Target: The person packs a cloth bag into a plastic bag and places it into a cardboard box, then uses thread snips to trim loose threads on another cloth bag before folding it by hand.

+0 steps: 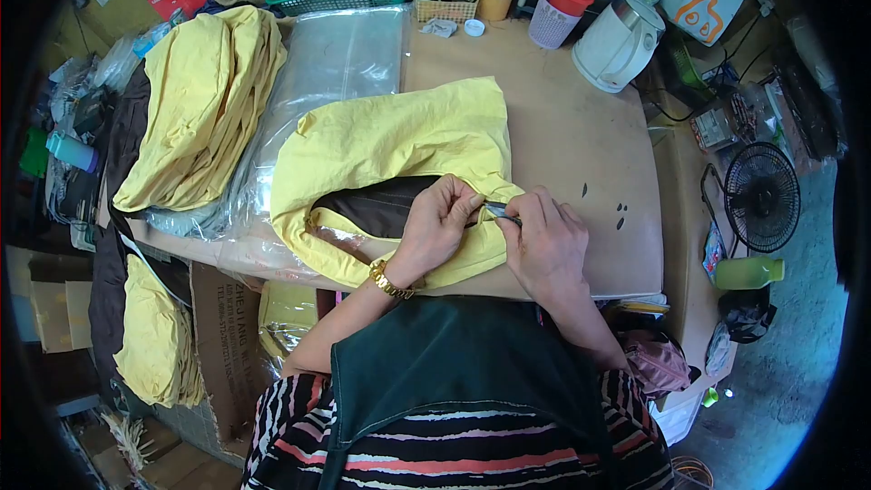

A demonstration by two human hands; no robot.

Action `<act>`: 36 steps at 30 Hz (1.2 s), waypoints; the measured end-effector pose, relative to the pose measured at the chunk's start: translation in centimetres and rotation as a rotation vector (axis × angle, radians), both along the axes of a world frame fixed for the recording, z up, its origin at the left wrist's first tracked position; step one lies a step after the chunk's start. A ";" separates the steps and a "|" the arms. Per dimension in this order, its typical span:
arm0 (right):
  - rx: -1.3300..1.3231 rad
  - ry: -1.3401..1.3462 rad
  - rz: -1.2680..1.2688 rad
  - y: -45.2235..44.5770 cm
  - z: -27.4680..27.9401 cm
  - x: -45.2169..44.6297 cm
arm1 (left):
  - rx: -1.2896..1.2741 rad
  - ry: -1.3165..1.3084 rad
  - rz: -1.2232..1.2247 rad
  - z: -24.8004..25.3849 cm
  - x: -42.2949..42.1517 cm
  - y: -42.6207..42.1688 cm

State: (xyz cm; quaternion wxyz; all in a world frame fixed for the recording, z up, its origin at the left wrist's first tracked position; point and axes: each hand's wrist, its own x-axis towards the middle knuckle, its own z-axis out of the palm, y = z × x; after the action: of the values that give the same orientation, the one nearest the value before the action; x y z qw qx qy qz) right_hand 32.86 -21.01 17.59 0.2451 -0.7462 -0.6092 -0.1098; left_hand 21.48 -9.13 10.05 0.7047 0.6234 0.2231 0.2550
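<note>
A yellow garment piece with a dark brown lining lies on the table in front of me, its opening towards me. My left hand, with a gold watch at the wrist, is closed in a pinch on the edge of the yellow cloth. Close beside it, my right hand is closed around a small metal tool that looks like thread snips. The tool's tip meets the cloth at my left fingertips. Most of its handle is hidden in my palm.
Stacked yellow and brown garments lie at the left over clear plastic sheets, with another yellow bundle hanging below. A white kettle and a pink basket stand at the back right. Right of the table is a black fan.
</note>
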 end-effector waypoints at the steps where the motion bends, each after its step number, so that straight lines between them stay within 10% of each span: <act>1: -0.002 0.001 0.001 0.1 0.0 0.0 | 0.009 0.003 0.007 0.1 0.0 -0.1; 17: 0.093 0.328 -0.194 -1.6 -4.8 5.8 | 0.169 -0.015 0.199 4.3 -7.1 1.7; 22: 0.217 1.116 -0.118 -1.4 -8.8 7.6 | 0.339 -0.005 0.751 4.7 -16.7 4.8; 26: -0.018 1.071 -0.179 -0.4 -8.6 7.6 | 0.344 0.231 0.957 2.6 -24.4 7.1; 30: 0.116 0.802 -0.240 -0.4 -10.4 9.7 | 1.291 0.803 1.136 5.2 -24.5 6.4; 31: 0.154 0.653 -0.278 -0.4 -10.6 10.2 | 1.302 0.834 1.145 4.9 -25.1 6.5; 33: 0.183 0.559 -0.334 -0.6 -9.0 10.2 | 0.495 0.396 1.113 4.7 -24.3 6.1; 36: 0.341 0.170 -0.326 0.5 -6.0 7.9 | 0.607 0.599 0.565 6.2 -19.9 5.1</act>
State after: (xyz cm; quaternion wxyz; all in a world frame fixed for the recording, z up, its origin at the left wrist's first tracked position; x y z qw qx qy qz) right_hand 40.81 -20.46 11.59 0.3968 -0.7889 -0.4308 -0.1860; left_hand 1.60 -4.04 16.30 0.3004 0.7611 0.4910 0.2991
